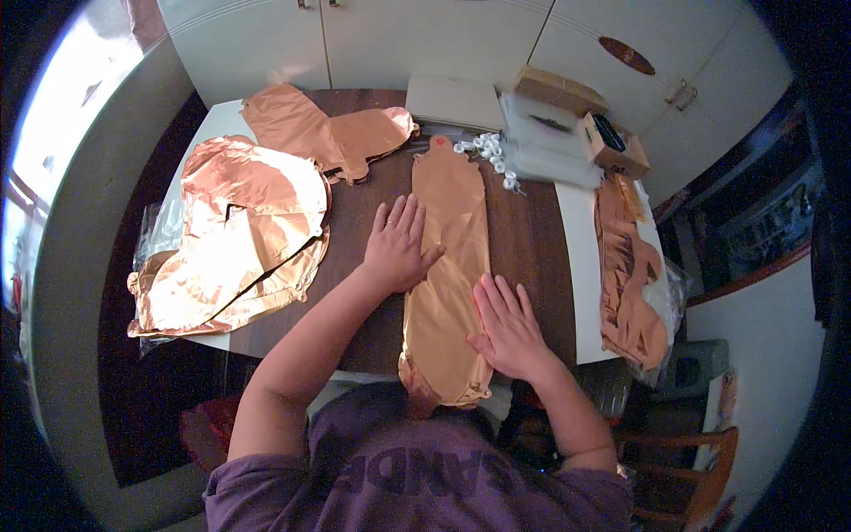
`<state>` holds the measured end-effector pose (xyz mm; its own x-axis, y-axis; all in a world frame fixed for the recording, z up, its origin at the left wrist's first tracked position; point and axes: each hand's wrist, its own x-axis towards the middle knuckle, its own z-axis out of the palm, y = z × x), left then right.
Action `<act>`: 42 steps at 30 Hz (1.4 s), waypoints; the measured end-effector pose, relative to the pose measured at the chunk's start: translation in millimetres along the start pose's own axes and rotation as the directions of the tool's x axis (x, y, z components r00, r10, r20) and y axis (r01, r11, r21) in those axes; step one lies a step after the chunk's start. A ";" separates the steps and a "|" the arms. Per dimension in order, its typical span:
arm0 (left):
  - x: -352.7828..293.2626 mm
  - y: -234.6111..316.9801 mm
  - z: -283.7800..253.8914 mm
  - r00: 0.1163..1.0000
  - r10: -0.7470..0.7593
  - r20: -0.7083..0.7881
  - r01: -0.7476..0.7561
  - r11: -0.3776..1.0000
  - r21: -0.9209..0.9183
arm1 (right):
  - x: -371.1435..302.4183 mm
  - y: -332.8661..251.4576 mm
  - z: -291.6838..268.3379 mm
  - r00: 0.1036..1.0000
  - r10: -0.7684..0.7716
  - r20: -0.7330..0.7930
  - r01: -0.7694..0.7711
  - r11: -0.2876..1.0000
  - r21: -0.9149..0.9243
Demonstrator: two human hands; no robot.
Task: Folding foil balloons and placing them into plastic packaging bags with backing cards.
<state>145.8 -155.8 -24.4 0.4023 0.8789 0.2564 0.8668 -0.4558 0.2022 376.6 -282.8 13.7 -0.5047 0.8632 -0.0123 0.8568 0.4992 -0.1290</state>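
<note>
Below the copper foil (pixel 452 306), dark, seemingly capital lettering (pixel 415 475) crosses the shirt (pixel 425 512).

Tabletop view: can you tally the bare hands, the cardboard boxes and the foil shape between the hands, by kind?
Bare hands: 2 (left hand, right hand)
Cardboard boxes: 2 (far box, near box)
Long copper-coloured foil shape: 1
Total: 5
</note>
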 end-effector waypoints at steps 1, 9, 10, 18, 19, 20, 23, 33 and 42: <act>-0.4 -1.2 0.6 1.000 -0.001 0.000 0.001 1.000 0.002 | 0.4 -0.5 -0.5 1.000 0.002 -0.001 -0.002 1.000 -0.005; -23.4 38.8 -26.8 0.993 0.028 -0.112 -0.038 0.996 -0.083 | 12.8 9.8 -18.2 0.999 0.023 0.026 -0.025 0.995 0.101; -30.7 44.5 -24.2 0.993 0.052 -0.101 -0.062 0.993 -0.100 | 19.7 14.4 -27.0 1.000 0.019 0.008 -0.020 0.981 0.195; -52.9 40.1 -11.4 0.997 0.070 -0.037 -0.071 0.997 -0.015 | 196.2 90.7 -85.6 0.977 0.152 -0.150 -0.078 0.909 0.410; -50.8 43.4 -10.9 0.997 0.065 -0.044 -0.067 0.997 -0.033 | 223.0 110.6 -79.8 0.960 0.225 -0.169 -0.143 0.907 0.396; -50.9 44.8 -8.6 0.997 0.073 0.012 -0.073 0.997 0.002 | 247.4 129.1 -73.0 0.958 0.222 -0.184 -0.138 0.912 0.385; -49.0 50.5 -7.7 0.996 0.091 0.002 -0.091 0.995 -0.043 | 307.4 179.2 -45.1 0.880 0.204 -0.429 -0.151 0.976 0.153; -51.7 43.1 -13.8 0.997 0.067 -0.025 -0.069 0.993 -0.092 | 353.5 150.6 -43.6 0.986 0.156 -0.051 -0.164 0.964 -0.209; -52.3 44.7 -14.9 0.998 0.052 0.021 -0.051 0.997 -0.056 | 364.5 177.5 -47.1 0.989 -0.018 -0.144 0.004 0.996 -0.093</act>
<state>159.1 -224.3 -14.6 0.4532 0.8567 0.2466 0.8274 -0.5071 0.2414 349.6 124.0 33.0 -0.4995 0.8561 0.1326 0.8607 0.5078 -0.0361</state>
